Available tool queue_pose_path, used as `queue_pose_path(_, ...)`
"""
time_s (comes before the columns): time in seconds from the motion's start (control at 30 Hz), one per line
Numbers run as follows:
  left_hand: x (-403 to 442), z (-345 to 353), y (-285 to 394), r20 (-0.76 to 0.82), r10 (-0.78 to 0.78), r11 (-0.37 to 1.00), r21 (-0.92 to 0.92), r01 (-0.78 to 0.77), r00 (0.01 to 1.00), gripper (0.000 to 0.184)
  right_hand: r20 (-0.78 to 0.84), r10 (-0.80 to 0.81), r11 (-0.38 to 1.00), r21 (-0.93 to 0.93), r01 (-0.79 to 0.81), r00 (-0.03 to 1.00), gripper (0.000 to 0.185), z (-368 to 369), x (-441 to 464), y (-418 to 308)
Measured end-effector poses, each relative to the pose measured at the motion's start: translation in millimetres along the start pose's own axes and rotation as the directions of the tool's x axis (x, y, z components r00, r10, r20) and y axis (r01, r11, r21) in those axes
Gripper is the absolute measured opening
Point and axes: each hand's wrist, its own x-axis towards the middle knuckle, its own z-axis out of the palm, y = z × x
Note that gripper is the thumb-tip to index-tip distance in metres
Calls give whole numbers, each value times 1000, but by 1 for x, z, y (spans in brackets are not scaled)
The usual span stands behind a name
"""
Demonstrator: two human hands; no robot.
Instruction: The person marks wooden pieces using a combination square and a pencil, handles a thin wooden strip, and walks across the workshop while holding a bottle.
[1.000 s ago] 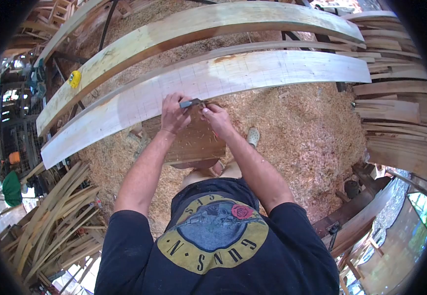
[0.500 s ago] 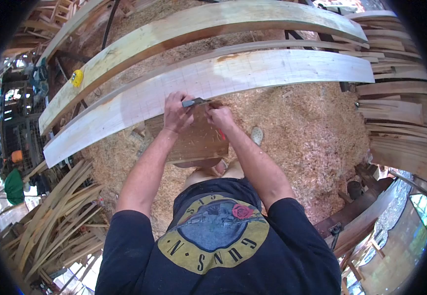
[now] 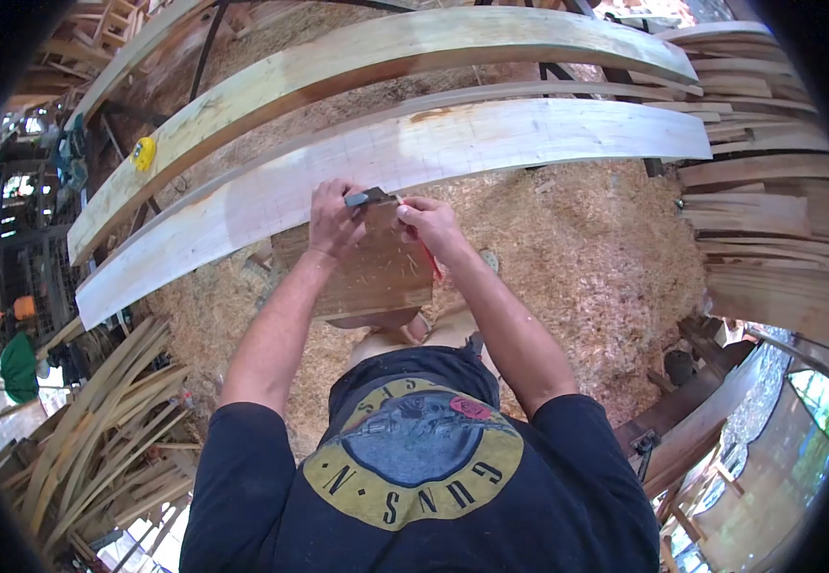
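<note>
Pencil [image 3: 430,261], red, slanting tip-up toward grey tool [image 3: 367,198], pinched in fingers of right hand [image 3: 433,229], tool gripped in left hand [image 3: 336,221]

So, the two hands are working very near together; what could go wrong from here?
The grey tool in the left hand ends close to the right hand's fingers; if its edge is sharp, a slip might cut them. The thin red stick could drop into the wood shavings. A bump might knock the yellow object off the far beam.
</note>
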Motion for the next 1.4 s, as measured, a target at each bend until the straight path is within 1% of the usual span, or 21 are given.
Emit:
queue_pose_path(0.07,0,1,-2,1,-10,1000,-17,10,1000,15,-51,12,989,-144,-19,999,28,-12,-11,-2)
queue_pose_path(0.17,-7,-2,-5,18,-45,997,-63,46,999,16,-99,44,997,-58,-50,994,26,-36,-21,34)
queue_pose_path(0.27,-18,-20,-9,37,-57,994,-95,60,998,16,-126,103,995,-2,-104,987,22,-66,-33,74)
queue_pose_path(0.37,-26,-38,-12,31,-56,995,-77,58,998,16,-174,134,990,-9,-138,976,19,-76,-52,88)
queue_pose_path(0.43,-30,-42,-16,45,-64,996,-61,67,997,16,-151,140,990,31,-137,979,19,-81,-54,99)
queue_pose_path(0.47,-31,-43,-18,19,-66,996,-65,67,998,16,-141,143,989,51,-137,980,19,-82,-53,105)
queue_pose_path(0.53,-32,-42,-21,-32,-68,995,-74,65,997,22,-138,141,989,56,-134,980,18,-80,-56,103)
queue_pose_path(0.63,-31,-38,-27,-25,-26,998,-65,25,999,17,-145,139,988,82,-128,980,17,-77,-56,103)
queue_pose_path(0.73,-30,-37,-23,-8,-59,993,-105,58,998,11,-148,134,990,71,-125,980,16,-76,-55,102)
queue_pose_path(0.93,-25,-34,-24,-2,-25,997,-69,25,1000,13,-168,135,990,57,-127,977,15,-71,-59,98)
queue_pose_path(1.07,-24,-30,-25,-21,-35,997,-65,34,999,14,-161,139,990,49,-133,977,14,-72,-61,101)
queue_pose_path(1.17,-25,-29,-27,-26,-37,997,-65,35,999,14,-156,160,987,59,-153,975,25,-75,-60,106)
queue_pose_path(1.4,-25,-29,-28,-8,-48,996,-74,47,999,15,-138,159,987,56,-152,978,25,-74,-58,103)
